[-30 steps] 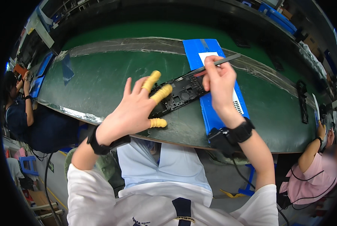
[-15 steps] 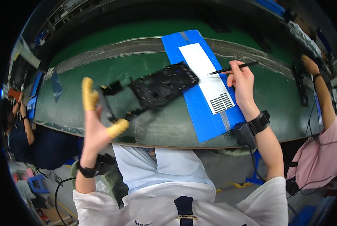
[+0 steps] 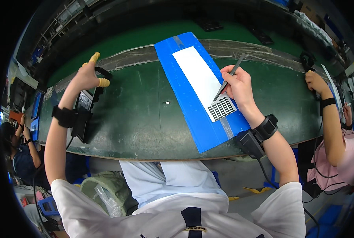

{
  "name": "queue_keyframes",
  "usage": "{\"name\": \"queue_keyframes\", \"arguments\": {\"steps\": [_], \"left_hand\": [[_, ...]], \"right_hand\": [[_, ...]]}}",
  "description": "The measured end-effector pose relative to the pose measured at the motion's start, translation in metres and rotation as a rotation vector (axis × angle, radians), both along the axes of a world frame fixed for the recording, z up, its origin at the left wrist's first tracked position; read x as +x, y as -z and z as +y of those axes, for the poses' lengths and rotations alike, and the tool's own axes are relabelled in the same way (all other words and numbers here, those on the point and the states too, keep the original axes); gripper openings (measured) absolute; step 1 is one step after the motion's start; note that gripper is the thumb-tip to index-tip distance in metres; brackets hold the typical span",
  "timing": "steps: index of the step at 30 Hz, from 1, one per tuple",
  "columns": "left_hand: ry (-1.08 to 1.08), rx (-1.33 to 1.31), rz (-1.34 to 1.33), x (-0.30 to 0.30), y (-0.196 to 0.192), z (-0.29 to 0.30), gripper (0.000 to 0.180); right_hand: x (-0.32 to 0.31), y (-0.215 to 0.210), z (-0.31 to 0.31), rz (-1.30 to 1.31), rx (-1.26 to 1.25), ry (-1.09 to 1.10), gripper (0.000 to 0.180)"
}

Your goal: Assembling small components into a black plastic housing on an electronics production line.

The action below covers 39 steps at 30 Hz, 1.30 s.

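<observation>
At the left of the table, my left hand (image 3: 86,76), with yellow finger cots, grips a black plastic frame (image 3: 94,98) by one end. The frame is tipped on edge, and part of it is hidden behind my hand and wrist. My right hand (image 3: 240,85) pinches dark tweezers (image 3: 239,62) like a pen. Their tips point down at a white sheet (image 3: 192,67), at the edge of its block of small black rectangular stickers (image 3: 221,109). The sheet lies on a blue board (image 3: 196,133) that slants across the table; whether the tips touch a sticker is too small to tell.
A small pale scrap (image 3: 167,102) lies on the green table (image 3: 145,135). Across a grey taped strip (image 3: 133,51), flat black pieces (image 3: 209,25) lie on the far green surface. A person (image 3: 331,119) works at the right, another (image 3: 24,146) at the left.
My left hand has carried the black frame away from the board to the left and tipped it up. My right hand has moved the tweezers nearer, down to the sticker block.
</observation>
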<state>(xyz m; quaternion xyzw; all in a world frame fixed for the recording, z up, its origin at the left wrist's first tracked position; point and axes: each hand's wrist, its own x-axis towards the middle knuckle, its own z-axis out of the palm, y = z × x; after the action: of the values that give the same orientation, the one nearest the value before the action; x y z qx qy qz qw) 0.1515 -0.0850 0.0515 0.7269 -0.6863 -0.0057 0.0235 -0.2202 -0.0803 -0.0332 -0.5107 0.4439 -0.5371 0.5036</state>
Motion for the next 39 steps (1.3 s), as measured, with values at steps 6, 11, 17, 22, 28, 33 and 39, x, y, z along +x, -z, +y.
{"name": "queue_keyframes", "arguments": {"steps": [6,11,17,22,28,33,39], "left_hand": [[-0.059,-0.012,-0.041,0.023,0.042,-0.027,0.104],[-0.029,-0.069,-0.057,0.036,0.033,-0.007,0.097],[0.025,0.229,0.146,0.077,0.028,0.062,0.112],[0.012,0.163,0.470,0.095,0.050,0.092,0.103],[-0.222,-0.032,0.659,0.089,0.025,0.052,0.088],[-0.392,-0.145,0.310,0.105,0.034,-0.055,0.094],[-0.535,-0.242,0.097,0.112,0.037,-0.165,0.087]], "right_hand": [[0.003,0.005,-0.001,0.049,-0.015,-0.008,0.010],[-0.002,-0.001,0.002,0.051,-0.022,-0.011,0.010],[-0.001,0.003,-0.003,0.079,-0.012,-0.045,0.011],[-0.001,-0.002,-0.002,-0.095,0.142,-0.070,0.010],[-0.002,-0.005,-0.005,-0.119,0.167,-0.056,0.011],[-0.007,-0.002,-0.007,-0.217,0.200,-0.039,0.010],[-0.006,-0.006,-0.002,-0.257,0.226,-0.037,0.008]]}}
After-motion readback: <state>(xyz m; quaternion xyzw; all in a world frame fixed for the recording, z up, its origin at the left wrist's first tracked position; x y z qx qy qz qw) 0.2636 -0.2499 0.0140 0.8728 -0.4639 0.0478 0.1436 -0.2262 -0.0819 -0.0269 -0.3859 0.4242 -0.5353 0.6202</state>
